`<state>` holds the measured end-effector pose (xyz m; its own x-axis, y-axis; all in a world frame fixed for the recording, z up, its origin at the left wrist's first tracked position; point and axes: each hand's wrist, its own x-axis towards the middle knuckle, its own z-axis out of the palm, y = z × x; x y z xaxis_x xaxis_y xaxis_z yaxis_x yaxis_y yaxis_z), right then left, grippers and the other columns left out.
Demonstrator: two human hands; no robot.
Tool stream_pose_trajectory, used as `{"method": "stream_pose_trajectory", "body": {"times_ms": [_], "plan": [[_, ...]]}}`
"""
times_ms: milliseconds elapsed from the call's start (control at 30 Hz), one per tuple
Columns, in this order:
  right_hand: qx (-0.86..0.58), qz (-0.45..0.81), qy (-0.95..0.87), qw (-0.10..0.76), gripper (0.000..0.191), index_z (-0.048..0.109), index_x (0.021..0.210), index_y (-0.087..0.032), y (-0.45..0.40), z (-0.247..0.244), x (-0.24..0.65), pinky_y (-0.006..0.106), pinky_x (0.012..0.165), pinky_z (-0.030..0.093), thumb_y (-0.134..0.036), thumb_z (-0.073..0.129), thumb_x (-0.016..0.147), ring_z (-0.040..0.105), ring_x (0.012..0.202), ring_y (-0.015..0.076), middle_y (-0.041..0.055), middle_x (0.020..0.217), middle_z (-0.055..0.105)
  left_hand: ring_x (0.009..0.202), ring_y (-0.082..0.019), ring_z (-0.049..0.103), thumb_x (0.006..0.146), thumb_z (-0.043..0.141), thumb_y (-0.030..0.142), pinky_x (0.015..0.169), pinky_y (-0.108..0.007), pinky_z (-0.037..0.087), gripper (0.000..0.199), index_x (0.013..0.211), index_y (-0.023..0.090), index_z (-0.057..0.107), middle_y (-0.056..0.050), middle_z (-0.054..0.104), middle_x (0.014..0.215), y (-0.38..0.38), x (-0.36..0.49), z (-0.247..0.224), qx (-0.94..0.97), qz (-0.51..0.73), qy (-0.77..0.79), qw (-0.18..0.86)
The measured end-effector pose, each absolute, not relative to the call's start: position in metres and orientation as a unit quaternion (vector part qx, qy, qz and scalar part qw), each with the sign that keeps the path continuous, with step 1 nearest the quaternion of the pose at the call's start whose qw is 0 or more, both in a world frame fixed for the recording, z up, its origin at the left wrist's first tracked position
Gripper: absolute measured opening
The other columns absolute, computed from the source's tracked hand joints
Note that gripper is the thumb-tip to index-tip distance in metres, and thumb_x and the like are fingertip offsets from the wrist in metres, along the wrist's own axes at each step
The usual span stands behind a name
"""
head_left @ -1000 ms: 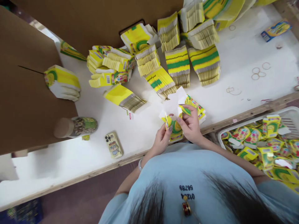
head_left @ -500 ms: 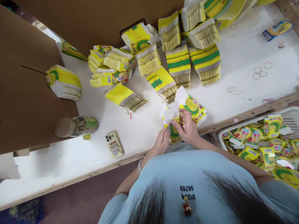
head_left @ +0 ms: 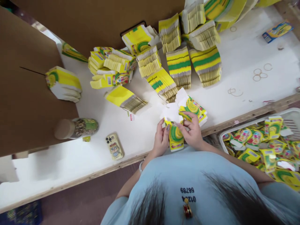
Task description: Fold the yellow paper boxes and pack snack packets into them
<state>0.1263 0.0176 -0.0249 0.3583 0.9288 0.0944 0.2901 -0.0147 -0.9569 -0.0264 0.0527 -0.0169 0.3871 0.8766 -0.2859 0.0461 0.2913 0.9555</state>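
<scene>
Near the table's front edge, a yellow and green carton (head_left: 176, 137) with raised white flaps is held between my two hands. My left hand (head_left: 161, 137) grips its left side, fingers bent around the edge. On the other side, my right hand (head_left: 192, 131) pinches the carton's upper right part. Just beyond my right hand lies a small stack of similar flat cartons (head_left: 194, 107), its white flaps pointing away from me. Bundles of flat yellow cartons (head_left: 179, 64) stand further back.
A phone (head_left: 114, 146) and a lidded jar (head_left: 85, 126) lie on the white table (head_left: 140, 137) at left. Cardboard (head_left: 98, 18) walls the back. Rubber bands (head_left: 260, 75) and a blue box (head_left: 277, 31) are at right. A basket (head_left: 221, 137) of cartons stands at lower right.
The carton in my hands now shows its full yellow and green front, with its white flaps spread at the top. My right hand has shifted slightly right and down.
</scene>
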Motion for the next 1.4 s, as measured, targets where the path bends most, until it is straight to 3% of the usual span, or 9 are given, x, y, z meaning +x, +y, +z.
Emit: {"method": "stream_pose_trajectory", "body": {"times_ms": [133, 300, 433, 767, 867, 933, 1067, 1233, 1400], "plan": [[-0.626, 0.333, -0.449, 0.544, 0.026, 0.069, 0.102, -0.023, 0.006, -0.03, 0.133, 0.035, 0.082, 0.059, -0.047, 0.069, 0.093, 0.07, 0.082, 0.0179, 0.0086, 0.109, 0.073, 0.051, -0.011, 0.055, 0.1, 0.054, 0.058, 0.056, -0.025, 0.05, 0.074, 0.157, 0.028, 0.019, 0.004, 0.065, 0.072, 0.044, -0.03, -0.018, 0.489, 0.317, 0.4, 0.707], [-0.576, 0.474, -0.434, 0.506, 0.033, 0.073, 0.099, -0.022, 0.002, -0.029, 0.143, 0.029, 0.066, 0.057, -0.053, 0.06, 0.098, 0.069, 0.072, 0.0166, 0.0046, 0.085, 0.076, 0.05, -0.009, 0.046, 0.1, 0.055, 0.057, 0.05, -0.021, 0.039, 0.05, 0.136, 0.024, 0.045, 0.005, 0.057, 0.066, 0.044, -0.038, -0.013, 0.491, 0.26, 0.394, 0.732], [-0.566, 0.455, -0.454, 0.515, 0.035, 0.069, 0.084, -0.022, 0.004, -0.026, 0.144, 0.028, 0.067, 0.056, -0.05, 0.056, 0.101, 0.066, 0.069, 0.0158, 0.0023, 0.076, 0.07, 0.066, -0.01, 0.058, 0.099, 0.061, 0.051, 0.063, -0.022, 0.049, 0.036, 0.12, 0.022, 0.055, 0.0, 0.066, 0.085, 0.056, -0.043, 0.0, 0.474, 0.207, 0.379, 0.767], [-0.484, 0.412, -0.594, 0.492, 0.035, 0.074, 0.125, -0.03, 0.0, -0.033, 0.166, 0.043, 0.104, 0.059, -0.047, 0.068, 0.095, 0.073, 0.118, 0.0263, 0.0087, 0.126, 0.077, 0.066, -0.014, 0.065, 0.103, 0.046, 0.059, 0.06, -0.024, 0.053, 0.06, 0.151, 0.024, 0.038, -0.004, 0.074, 0.088, 0.049, -0.041, -0.013, 0.542, 0.278, 0.39, 0.691], [-0.469, 0.464, -0.587, 0.469, 0.045, 0.073, 0.128, -0.029, 0.002, -0.022, 0.173, 0.047, 0.109, 0.056, -0.051, 0.075, 0.089, 0.069, 0.126, 0.029, 0.0096, 0.134, 0.073, 0.086, -0.018, 0.072, 0.101, 0.047, 0.061, 0.082, -0.03, 0.06, 0.062, 0.147, 0.021, 0.054, -0.01, 0.078, 0.103, 0.055, -0.038, -0.008, 0.573, 0.263, 0.407, 0.661], [-0.49, 0.531, -0.532, 0.441, 0.042, 0.071, 0.129, -0.028, 0.003, -0.013, 0.171, 0.044, 0.1, 0.061, -0.046, 0.073, 0.091, 0.071, 0.12, 0.0267, 0.0097, 0.135, 0.072, 0.097, -0.02, 0.072, 0.099, 0.054, 0.058, 0.093, -0.032, 0.058, 0.056, 0.137, 0.018, 0.066, -0.012, 0.078, 0.115, 0.06, -0.037, -0.003, 0.602, 0.234, 0.414, 0.641], [-0.472, 0.662, -0.41, 0.413, 0.047, 0.061, 0.135, -0.025, 0.004, -0.003, 0.162, 0.032, 0.079, 0.065, -0.035, 0.073, 0.09, 0.075, 0.095, 0.0175, 0.0088, 0.128, 0.071, 0.094, -0.019, 0.073, 0.1, 0.055, 0.053, 0.088, -0.031, 0.059, 0.056, 0.139, 0.015, 0.066, -0.013, 0.078, 0.119, 0.065, -0.038, 0.003, 0.608, 0.205, 0.422, 0.64], [-0.455, 0.695, -0.347, 0.435, 0.041, 0.065, 0.122, -0.023, 0.011, -0.003, 0.161, 0.028, 0.076, 0.064, -0.024, 0.077, 0.083, 0.074, 0.086, 0.0137, 0.0042, 0.114, 0.074, 0.094, -0.02, 0.074, 0.099, 0.059, 0.05, 0.09, -0.032, 0.059, 0.049, 0.133, 0.017, 0.069, -0.013, 0.078, 0.119, 0.061, -0.04, 0.0, 0.618, 0.228, 0.408, 0.632], [-0.37, 0.778, -0.308, 0.403, 0.052, 0.067, 0.132, -0.023, 0.014, -0.001, 0.178, 0.032, 0.081, 0.066, -0.033, 0.081, 0.083, 0.076, 0.096, 0.016, 0.0062, 0.118, 0.077, 0.101, -0.022, 0.074, 0.098, 0.061, 0.049, 0.088, -0.032, 0.059, 0.044, 0.129, 0.019, 0.069, -0.013, 0.076, 0.122, 0.056, -0.042, -0.009, 0.633, 0.292, 0.407, 0.59]]}}
